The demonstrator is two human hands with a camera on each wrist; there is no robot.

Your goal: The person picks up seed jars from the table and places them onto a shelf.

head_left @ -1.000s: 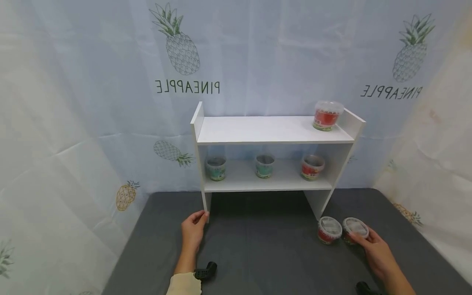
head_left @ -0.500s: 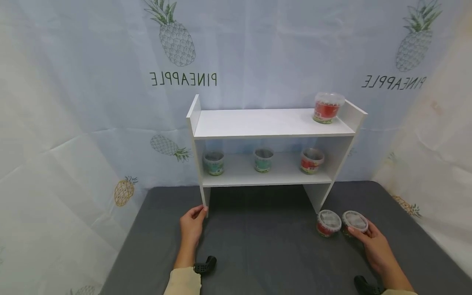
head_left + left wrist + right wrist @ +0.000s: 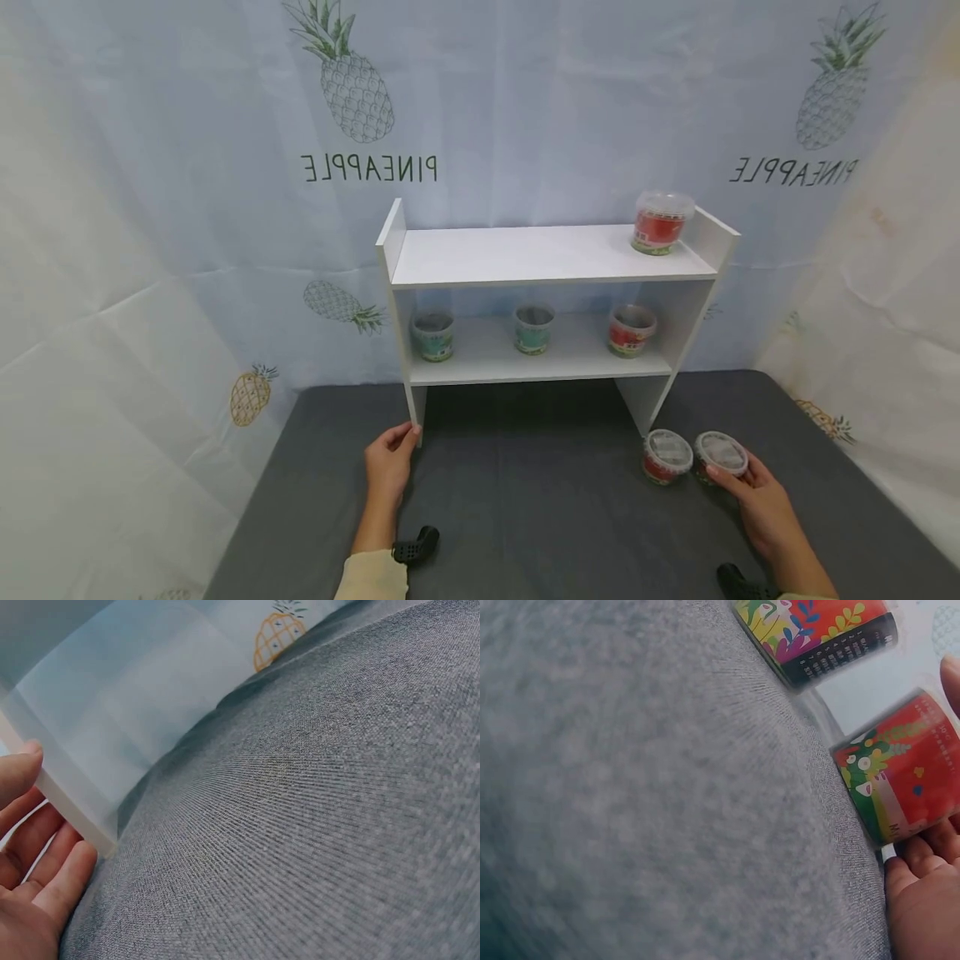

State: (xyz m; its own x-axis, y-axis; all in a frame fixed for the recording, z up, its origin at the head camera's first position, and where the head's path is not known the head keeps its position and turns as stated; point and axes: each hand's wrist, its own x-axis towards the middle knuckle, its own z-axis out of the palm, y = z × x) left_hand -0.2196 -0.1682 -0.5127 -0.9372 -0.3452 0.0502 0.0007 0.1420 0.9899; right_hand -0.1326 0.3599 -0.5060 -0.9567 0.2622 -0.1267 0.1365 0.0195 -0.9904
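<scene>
My left hand [image 3: 388, 462] pinches the front lower edge of the left side panel of a white two-tier shelf [image 3: 525, 254]. In the left wrist view the thumb lies on one face of the panel [image 3: 64, 799] and the fingers on the other. At the right of the table, my right hand [image 3: 761, 500] grips a lidded red plastic tub [image 3: 722, 452] by its right side. The right wrist view shows that tub's red printed label [image 3: 911, 769] near the thumb and fingers. Another lidded red tub [image 3: 667, 457] stands just left of it, by the shelf's right foot.
A lidded red tub [image 3: 662, 223] sits at the right of the top shelf. On the lower shelf stand two green tubs [image 3: 433, 337] and a red tub [image 3: 632, 332]. Dark grey cloth [image 3: 517, 500] covers the table, with a pineapple-print curtain [image 3: 525, 108] behind.
The head view has shifted slightly. Both hands keep their hold, and the shelf and tubs stay where they were.
</scene>
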